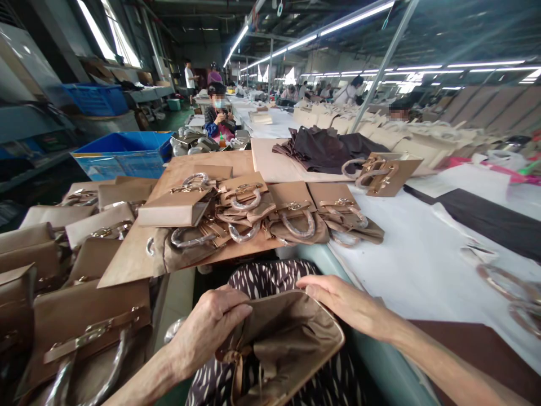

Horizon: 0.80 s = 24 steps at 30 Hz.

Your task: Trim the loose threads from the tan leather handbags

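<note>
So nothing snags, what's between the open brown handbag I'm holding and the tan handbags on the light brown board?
The head view shows white-flecked black cloth, a dark gap and, rightward, a teal rim.

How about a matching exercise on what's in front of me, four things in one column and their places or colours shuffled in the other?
1. Open bag
2. Nearer blue bin
3. Dark cloth pile
4. Patterned cloth over the lap

A. On a pale sheet
B. Black with pale flecks
C. Between left hand and right hand
D. Beyond the left-side bags

Pairs: 1-C, 2-D, 3-A, 4-B
</note>
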{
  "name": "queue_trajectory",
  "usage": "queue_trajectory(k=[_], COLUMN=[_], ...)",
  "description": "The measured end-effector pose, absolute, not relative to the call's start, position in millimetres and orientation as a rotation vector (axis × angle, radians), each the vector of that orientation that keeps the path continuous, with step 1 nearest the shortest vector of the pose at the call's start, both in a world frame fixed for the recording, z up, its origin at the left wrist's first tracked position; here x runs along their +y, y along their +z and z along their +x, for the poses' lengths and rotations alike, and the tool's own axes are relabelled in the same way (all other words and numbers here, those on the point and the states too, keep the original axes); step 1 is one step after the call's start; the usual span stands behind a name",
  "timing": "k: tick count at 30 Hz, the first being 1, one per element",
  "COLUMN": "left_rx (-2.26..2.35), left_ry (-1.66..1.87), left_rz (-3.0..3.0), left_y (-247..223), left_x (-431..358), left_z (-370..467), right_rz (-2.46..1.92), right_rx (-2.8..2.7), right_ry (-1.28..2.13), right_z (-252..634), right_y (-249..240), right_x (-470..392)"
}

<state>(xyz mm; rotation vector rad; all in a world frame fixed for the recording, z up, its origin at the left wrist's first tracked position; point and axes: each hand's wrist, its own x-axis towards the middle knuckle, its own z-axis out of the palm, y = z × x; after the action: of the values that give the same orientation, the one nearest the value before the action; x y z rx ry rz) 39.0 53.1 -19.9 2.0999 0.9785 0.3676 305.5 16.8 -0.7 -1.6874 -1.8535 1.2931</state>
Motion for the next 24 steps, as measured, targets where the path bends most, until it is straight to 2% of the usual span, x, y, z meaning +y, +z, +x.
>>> queue_trajectory(k=[3,5,10,14,18,24], left_rx=[0.996,1.004,0.994,0.967,0.997,0.96], left_ry=[0.392,0.393,0.422,0.449,0.471,0.466], left_rz=[2.062,2.07,2.131,2.149,2.182,2.247], left_y=[-23,-24,-27,-27,-23,-18], left_x=[52,52,53,48,45,44], left_z=[35,34,35,37,39,47], right_rz=[-1.647,-1.667,-2.038,-2.115,-2.151,-2.17], right_rx=[-1.61,-1.602,-1.984,-2.135,-2.189,-2.066], right_ry=[1.546,1.584,1.032,0.749,0.635,0.696], right_z=[311,310,293,290,296,290], right_y=[3,7,17,5,-8,4], right_x=[14,11,-1,-5,-5,0])
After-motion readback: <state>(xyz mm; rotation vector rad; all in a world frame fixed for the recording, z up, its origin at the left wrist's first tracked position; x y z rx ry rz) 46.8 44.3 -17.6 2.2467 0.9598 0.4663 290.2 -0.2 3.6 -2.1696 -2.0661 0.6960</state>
